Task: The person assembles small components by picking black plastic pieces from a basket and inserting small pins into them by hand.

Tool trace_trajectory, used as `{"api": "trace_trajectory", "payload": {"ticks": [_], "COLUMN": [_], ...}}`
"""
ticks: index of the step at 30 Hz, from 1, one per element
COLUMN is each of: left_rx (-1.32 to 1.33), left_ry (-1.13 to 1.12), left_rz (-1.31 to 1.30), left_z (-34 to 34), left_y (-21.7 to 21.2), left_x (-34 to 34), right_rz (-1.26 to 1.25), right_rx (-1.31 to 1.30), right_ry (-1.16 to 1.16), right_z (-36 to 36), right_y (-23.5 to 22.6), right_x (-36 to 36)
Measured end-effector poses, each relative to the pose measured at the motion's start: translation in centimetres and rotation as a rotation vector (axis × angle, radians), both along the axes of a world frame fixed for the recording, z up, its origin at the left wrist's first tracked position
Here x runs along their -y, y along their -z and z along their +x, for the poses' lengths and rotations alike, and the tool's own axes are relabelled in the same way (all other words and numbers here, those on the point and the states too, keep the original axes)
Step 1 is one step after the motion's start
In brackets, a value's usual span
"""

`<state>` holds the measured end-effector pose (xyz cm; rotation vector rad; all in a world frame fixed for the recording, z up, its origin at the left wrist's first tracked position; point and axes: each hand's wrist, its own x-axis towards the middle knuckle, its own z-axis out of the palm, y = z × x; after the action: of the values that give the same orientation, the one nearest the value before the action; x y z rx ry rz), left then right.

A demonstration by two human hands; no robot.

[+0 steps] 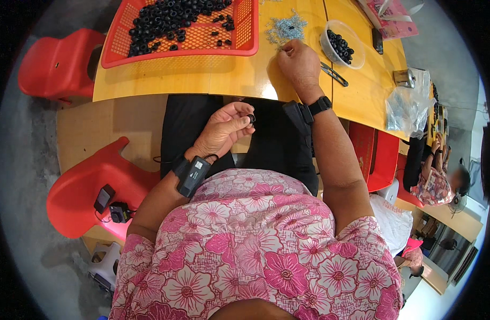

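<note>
The left hand (pixel 223 129), palm up over the lap, pinches a small black rubber ring (pixel 251 118) between thumb and fingertips; its axis is too small to tell. The right hand (pixel 299 65) reaches far onto the smooth yellow table (pixel 229 74), fingertips closed at a pile of tiny pale bits (pixel 285 29), beside a clear bowl (pixel 357 50) of black rings.

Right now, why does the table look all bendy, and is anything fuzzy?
In the head view, the fisheye lens bows the straight edges of the yellow table and leaves a dark ring around the rim. The left hand holding a small black ring looks sharp, and so does the right hand. Only a seated person's face at the far right is blurred. Light is soft, without harsh glare.
</note>
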<state>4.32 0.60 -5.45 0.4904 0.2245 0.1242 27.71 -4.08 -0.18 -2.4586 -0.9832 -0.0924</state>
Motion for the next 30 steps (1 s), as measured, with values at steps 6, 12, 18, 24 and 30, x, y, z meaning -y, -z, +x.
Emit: {"api": "trace_trajectory", "payload": {"ticks": [6,12,18,24,30], "left_rx": [-0.006,-0.002,-0.001,-0.008,-0.002], "left_ry": [-0.005,-0.007,-0.005,-0.008,-0.003], "left_rz": [0.007,0.006,0.014,0.008,0.001], "left_z": [-0.1,0.0,0.0,0.0,0.0], "left_y": [0.1,0.2,0.1,0.1,0.2], "left_x": [0.0,0.0,0.0,-0.1,-0.2], "right_rz": [-0.032,-0.026,0.02,0.067,0.098], "right_rx": [0.15,0.157,0.109,0.131,0.189], "right_ry": [-0.11,-0.148,-0.174,-0.175,-0.161], "right_z": [0.1,0.2,0.2,-0.3,-0.4], "right_y": [0.9,1.3,1.0,0.7,0.8], "right_x": [0.3,0.8,1.1,1.1,0.9]}}
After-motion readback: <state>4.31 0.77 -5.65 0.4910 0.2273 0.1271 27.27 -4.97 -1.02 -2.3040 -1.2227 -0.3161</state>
